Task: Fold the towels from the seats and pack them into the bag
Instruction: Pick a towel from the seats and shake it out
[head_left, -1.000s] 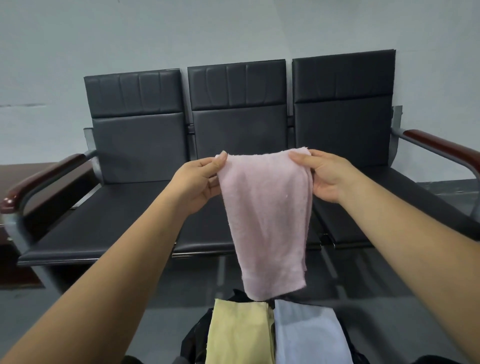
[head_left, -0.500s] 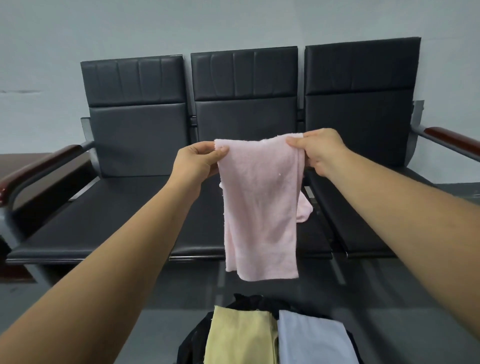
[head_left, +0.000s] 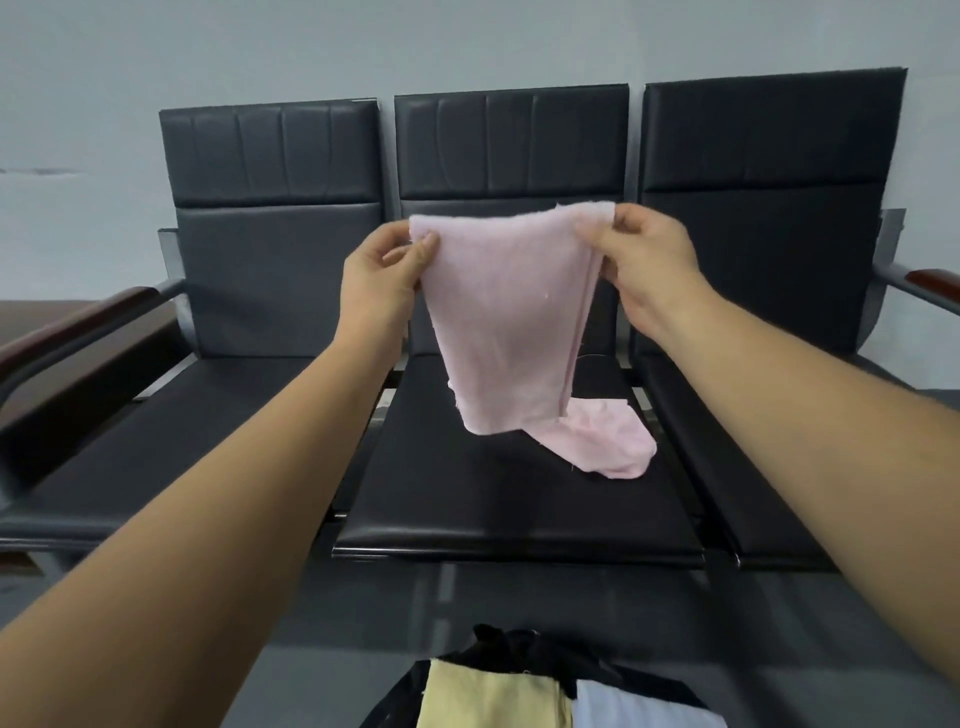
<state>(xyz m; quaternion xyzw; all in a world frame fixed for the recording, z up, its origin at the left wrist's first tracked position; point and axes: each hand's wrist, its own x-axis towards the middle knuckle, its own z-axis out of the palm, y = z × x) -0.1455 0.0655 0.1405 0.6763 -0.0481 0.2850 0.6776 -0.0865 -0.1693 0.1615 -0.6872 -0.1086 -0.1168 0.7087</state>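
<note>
Head view: left hand (head_left: 387, 273) and right hand (head_left: 644, 260) are pinching the pink towel's (head_left: 506, 312) top corners; its lower end is trailing onto the middle seat (head_left: 509, 499) of the bench.

Three black padded seats (head_left: 171, 452) stand joined in a row against a pale wall (head_left: 104, 78), with a brown-topped armrest (head_left: 78, 322) at each end. The lower end of a pink towel (head_left: 608, 441) lies crumpled on the middle seat (head_left: 493, 499), toward its right side; the rest is lifted clear of the cushion. On the grey floor (head_left: 311, 623) before the row sits a black bag (head_left: 519, 644), holding a yellow towel (head_left: 488, 696) and a pale blue towel (head_left: 639, 706) side by side.
</note>
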